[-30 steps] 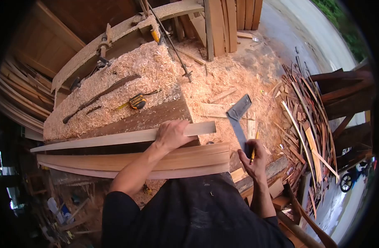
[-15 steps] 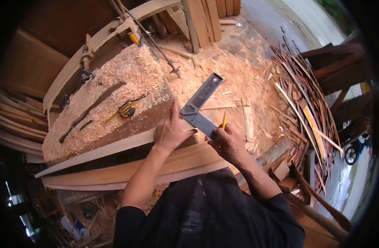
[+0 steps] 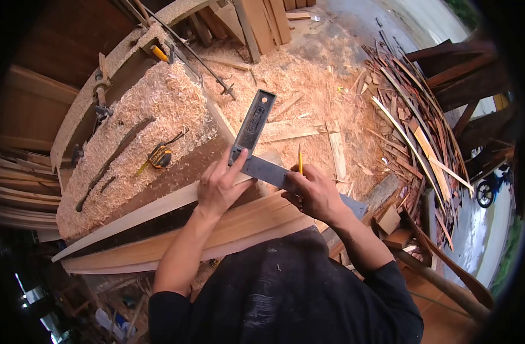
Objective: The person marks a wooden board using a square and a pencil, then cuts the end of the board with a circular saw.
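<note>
My left hand [image 3: 218,186] is closed about the end of a pale wooden strip [image 3: 142,209], its fingertips pressing on the corner of a try square [image 3: 254,121]. The dark stock of the square points away from me, and its metal blade runs to the right under my right hand [image 3: 317,195]. That hand is closed on the blade, with a yellow pencil [image 3: 300,158] standing up between its fingers. Just in front of me lie more long, curved boards [image 3: 239,226], tapering to the left.
Shavings cover the bench [image 3: 214,157], where a yellow-black tape measure [image 3: 159,156] and a dark curved wooden piece [image 3: 116,155] lie. A long metal bar clamp [image 3: 208,69] sits beyond. Scrap strips [image 3: 420,126] are heaped at right.
The try square has turned more upright and shifted left. My left fingers have moved onto its corner, and my right hand has slid slightly along the blade. The camera view has shifted a little.
</note>
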